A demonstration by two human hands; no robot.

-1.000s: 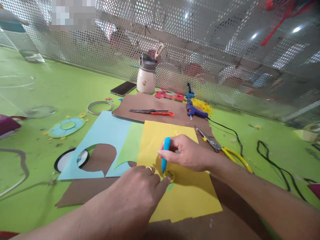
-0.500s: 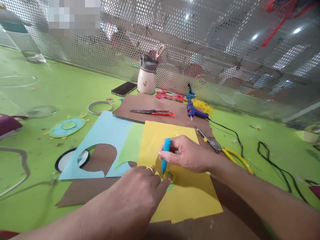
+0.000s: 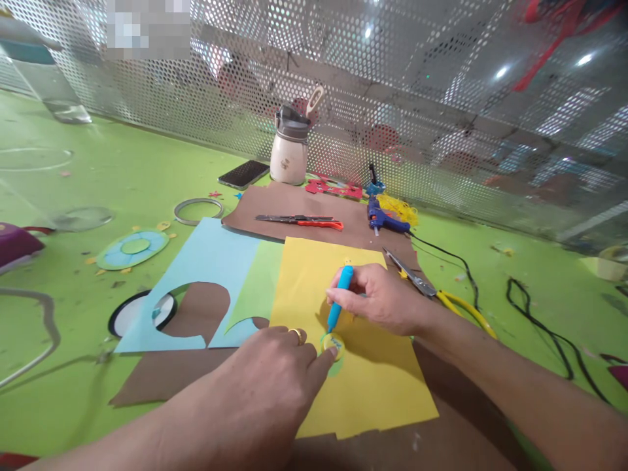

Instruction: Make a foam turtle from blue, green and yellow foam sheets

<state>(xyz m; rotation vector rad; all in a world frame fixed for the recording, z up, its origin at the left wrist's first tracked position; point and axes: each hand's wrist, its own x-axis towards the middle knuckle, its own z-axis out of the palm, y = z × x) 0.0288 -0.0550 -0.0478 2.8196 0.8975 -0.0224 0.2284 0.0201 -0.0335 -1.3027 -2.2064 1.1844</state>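
**Two hands tracing around a small round template on yellow paper**

Both hands are working close together near the front of the yellow paper sheet (image 3: 363, 386), which is lying on a brown sheet (image 3: 294, 199) over the green table (image 3: 122, 170). The left hand (image 3: 267, 386) is lying flat with fingers mostly curled, and one extended fingertip is pressing down on a small round disc (image 3: 333, 343) so that it is sitting flat on the yellow sheet. The right hand (image 3: 380, 297) is closed around a blue pen (image 3: 340, 297) in a writing grip, and the pen is leaning with its tip just at the disc's far edge.

To do this step well, I judge that the pressing fingertip should be staying near the middle of the disc, so the pen has a clear path all the way round. The tip should be hugging the rim with light, even pressure; pushing sideways could be nudging the disc off its spot. Holding the pen closer to upright would be keeping the line tight against the edge.

Beside the yellow sheet, a light blue sheet (image 3: 206, 261) with a cut-out is lying to the left. Scissors with yellow handles (image 3: 441, 294) are resting near the right wrist, and a blue glue gun (image 3: 385, 219) and a box cutter (image 3: 299, 220) are lying farther back.
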